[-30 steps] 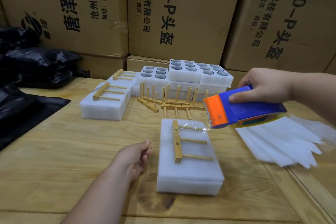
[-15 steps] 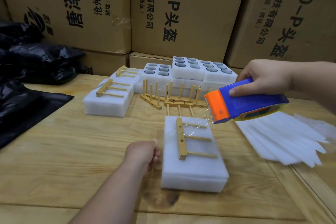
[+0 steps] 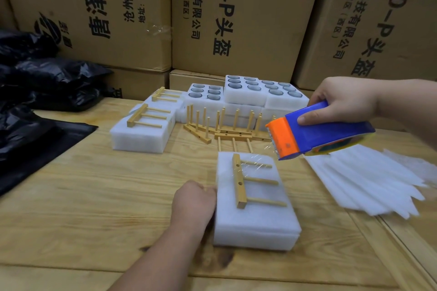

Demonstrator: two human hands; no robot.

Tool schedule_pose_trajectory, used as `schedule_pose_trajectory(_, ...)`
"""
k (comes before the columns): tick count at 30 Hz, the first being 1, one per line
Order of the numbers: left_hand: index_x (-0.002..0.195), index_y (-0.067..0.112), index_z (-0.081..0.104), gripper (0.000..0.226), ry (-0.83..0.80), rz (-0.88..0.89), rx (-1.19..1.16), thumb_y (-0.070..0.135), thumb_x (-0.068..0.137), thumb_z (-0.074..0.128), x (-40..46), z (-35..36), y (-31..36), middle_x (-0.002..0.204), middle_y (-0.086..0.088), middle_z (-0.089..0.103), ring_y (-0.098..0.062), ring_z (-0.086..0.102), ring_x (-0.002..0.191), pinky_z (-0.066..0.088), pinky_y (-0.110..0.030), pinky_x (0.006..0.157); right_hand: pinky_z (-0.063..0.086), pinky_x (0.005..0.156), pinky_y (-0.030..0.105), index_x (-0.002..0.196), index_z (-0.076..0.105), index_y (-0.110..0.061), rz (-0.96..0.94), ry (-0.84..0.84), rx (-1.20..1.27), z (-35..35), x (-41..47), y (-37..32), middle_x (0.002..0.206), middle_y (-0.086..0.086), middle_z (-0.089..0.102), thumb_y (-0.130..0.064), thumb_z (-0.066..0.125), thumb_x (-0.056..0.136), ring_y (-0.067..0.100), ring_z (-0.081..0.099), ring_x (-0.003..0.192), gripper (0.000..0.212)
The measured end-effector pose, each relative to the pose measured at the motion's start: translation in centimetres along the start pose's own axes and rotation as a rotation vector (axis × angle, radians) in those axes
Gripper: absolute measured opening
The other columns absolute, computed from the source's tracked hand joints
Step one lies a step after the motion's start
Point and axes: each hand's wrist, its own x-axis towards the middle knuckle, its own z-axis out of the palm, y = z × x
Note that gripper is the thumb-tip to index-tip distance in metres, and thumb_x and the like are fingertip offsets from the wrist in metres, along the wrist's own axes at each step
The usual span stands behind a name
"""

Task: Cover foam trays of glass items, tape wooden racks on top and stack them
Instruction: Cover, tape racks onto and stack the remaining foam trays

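The left hand [image 3: 192,203] hides its fingers against the covered foam tray [image 3: 256,217], whose contents are concealed. The foam sheets [image 3: 361,184] blur. Cardboard boxes [image 3: 236,14] run past the top edge.

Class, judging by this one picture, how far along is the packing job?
Done: two covered trays at the far left carry wooden racks. In hand: the near tray has a rack with tape across its top end; the right hand holds the tape dispenser, the left hand steadies the tray. Left: open trays of glass items, loose racks.
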Motion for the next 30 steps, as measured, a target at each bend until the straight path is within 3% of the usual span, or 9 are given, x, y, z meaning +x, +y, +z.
schedule_pose_trajectory(2, 0.118, 0.017, 0.059, 0.043, -0.026, -0.049, -0.004, 0.040, 0.083, 0.068, 0.1, -0.2, 0.2, 0.098, -0.004, 0.072, -0.022, 0.068, 0.084, 0.046, -0.025, 0.063, 0.054, 0.058, 0.030, 0.079, 0.076, -0.023, -0.004, 0.004, 0.000, 0.1, 0.1, 0.2, 0.068, -0.009, 0.073, -0.091, 0.046, 0.045, 0.009, 0.069, 0.063, 0.082)
schedule_pose_trajectory(3, 0.125, 0.018, 0.055, 0.050, -0.055, -0.056, -0.001, 0.039, 0.082, 0.069, 0.3, -0.2, 0.1, 0.100, -0.005, 0.072, -0.021, 0.069, 0.080, 0.044, -0.023, 0.058, 0.055, 0.060, 0.031, 0.080, 0.076, -0.023, -0.006, 0.006, -0.001, 0.2, 0.1, 0.3, 0.068, -0.008, 0.074, -0.091, 0.046, 0.045, 0.011, 0.069, 0.065, 0.081)
schedule_pose_trajectory(6, 0.110, 0.019, 0.063, 0.031, -0.104, -0.041, 0.020, 0.033, 0.083, 0.066, 0.4, -0.7, 0.6, 0.089, -0.004, 0.073, -0.022, 0.071, 0.067, 0.051, -0.021, 0.054, 0.056, 0.061, 0.032, 0.079, 0.076, -0.024, -0.001, 0.020, -0.005, 0.3, -0.1, 0.7, 0.068, -0.009, 0.073, -0.090, 0.051, 0.052, 0.011, 0.069, 0.066, 0.076)
schedule_pose_trajectory(8, 0.106, 0.022, 0.069, 0.022, 0.017, 0.027, 0.000, 0.033, 0.089, 0.061, 0.6, -1.0, 1.1, 0.096, -0.002, 0.075, -0.025, 0.071, 0.090, 0.054, -0.028, 0.074, 0.055, 0.062, 0.033, 0.079, 0.076, -0.023, 0.013, 0.031, -0.029, 0.5, -0.2, 0.8, 0.068, -0.008, 0.073, -0.084, 0.056, 0.062, 0.011, 0.069, 0.066, 0.067)
schedule_pose_trajectory(10, 0.124, 0.024, 0.066, 0.033, 0.107, 0.142, -0.198, 0.038, 0.096, 0.057, 0.4, -0.9, 2.1, 0.119, 0.002, 0.069, -0.024, 0.061, 0.118, 0.046, -0.029, 0.092, 0.054, 0.060, 0.031, 0.078, 0.076, -0.022, 0.022, 0.044, -0.044, 0.9, -0.1, 1.1, 0.067, -0.007, 0.072, -0.078, 0.061, 0.071, 0.012, 0.068, 0.065, 0.058)
schedule_pose_trajectory(13, 0.161, 0.021, 0.023, 0.082, -0.189, 0.362, -0.300, 0.058, 0.094, 0.054, -1.4, 0.0, 4.4, 0.164, 0.009, 0.023, -0.006, 0.015, 0.152, 0.012, -0.019, 0.115, 0.051, 0.058, 0.030, 0.078, 0.074, -0.020, 0.032, 0.040, -0.057, 1.3, 0.3, 1.4, 0.069, -0.004, 0.072, -0.073, 0.063, 0.074, 0.014, 0.068, 0.067, 0.054)
schedule_pose_trajectory(15, 0.163, 0.019, -0.003, 0.107, -0.293, 0.461, -0.075, 0.069, 0.087, 0.054, -2.3, 1.1, 4.8, 0.168, 0.011, -0.009, -0.002, -0.010, 0.153, 0.001, -0.022, 0.121, 0.049, 0.055, 0.028, 0.075, 0.074, -0.020, 0.043, 0.027, -0.053, 1.5, 0.4, 1.7, 0.066, -0.006, 0.071, -0.073, 0.064, 0.075, 0.012, 0.066, 0.064, 0.054)
schedule_pose_trajectory(17, 0.160, 0.018, -0.015, 0.116, -0.287, 0.490, 0.166, 0.074, 0.085, 0.053, -2.4, 1.5, 4.6, 0.167, 0.009, -0.020, -0.006, -0.019, 0.152, -0.001, -0.030, 0.126, 0.046, 0.054, 0.026, 0.071, 0.072, -0.021, 0.050, 0.024, -0.046, 1.7, 0.5, 2.0, 0.062, -0.009, 0.069, -0.072, 0.065, 0.075, 0.007, 0.063, 0.058, 0.052)
schedule_pose_trajectory(30, 0.157, 0.038, -0.019, 0.109, -0.336, 0.439, 0.243, 0.074, 0.085, 0.053, -2.5, 1.3, 5.1, 0.169, 0.008, -0.015, -0.009, -0.019, 0.153, 0.005, -0.034, 0.123, 0.040, 0.051, 0.023, 0.060, 0.067, -0.019, 0.087, 0.002, 0.091, 4.5, 0.6, 4.5, 0.053, -0.010, 0.064, -0.068, 0.068, 0.080, 0.002, 0.054, 0.045, 0.052)
